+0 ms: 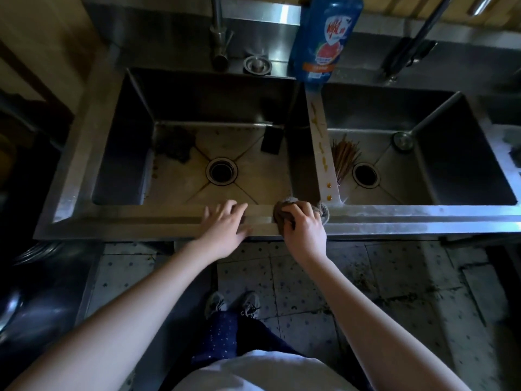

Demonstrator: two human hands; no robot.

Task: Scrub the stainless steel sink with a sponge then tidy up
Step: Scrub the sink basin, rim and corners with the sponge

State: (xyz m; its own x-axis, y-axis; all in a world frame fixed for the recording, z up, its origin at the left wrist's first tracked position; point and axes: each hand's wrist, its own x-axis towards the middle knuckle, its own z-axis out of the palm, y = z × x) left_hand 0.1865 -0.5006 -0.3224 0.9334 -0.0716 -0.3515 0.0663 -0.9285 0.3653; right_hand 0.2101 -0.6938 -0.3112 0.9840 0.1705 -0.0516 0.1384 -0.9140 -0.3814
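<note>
A stainless steel double sink [158,220] fills the view, with a left basin [180,162] and a right basin [423,165]. My right hand [303,225] grips a brownish scrubbing sponge [280,213] on the front rim, where the divider [320,136] meets it. My left hand [225,225] rests flat on the front rim just left of the sponge, fingers spread. Orange-brown stains dot the divider. Foam lies on the rim to the right of the sponge.
A blue detergent bottle [324,38] stands at the back between the basins, beside a faucet [218,32] and a drain plug [257,64]. The left basin holds a dark rag [174,146] and a black block [272,140]; the right holds chopsticks [345,159] and a strainer [402,140].
</note>
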